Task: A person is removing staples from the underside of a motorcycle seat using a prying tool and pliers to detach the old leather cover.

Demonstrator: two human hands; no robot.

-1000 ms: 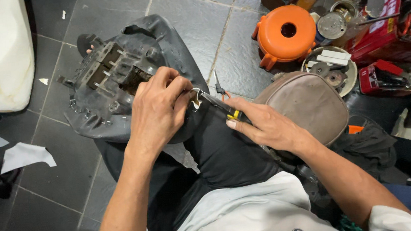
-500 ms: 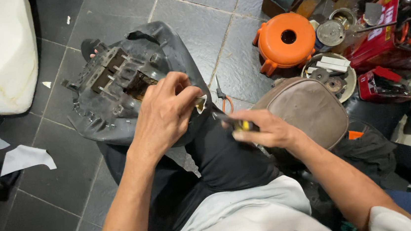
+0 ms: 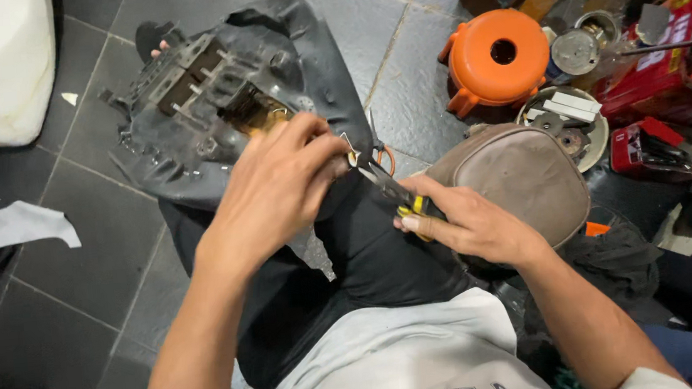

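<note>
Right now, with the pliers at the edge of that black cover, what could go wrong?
The pliers work right beside the fingers of the left hand, so a slip could pinch or jab them. The cover only rests on the lap, held by that one hand; a hard pull might tip it onto the floor. The right hand grips near the handle ends, which may limit control.

left hand (image 3: 279, 188): bare, no glove, ring or watch
right hand (image 3: 469, 224): bare as well, nothing on the wrist
arms: uncovered from both hands back to the elbows
sleeve: a white short-sleeve edge shows far behind the right hand
shirt: light grey tee with dark lettering, below and between the forearms
legs: black trousers, directly under both hands
</note>
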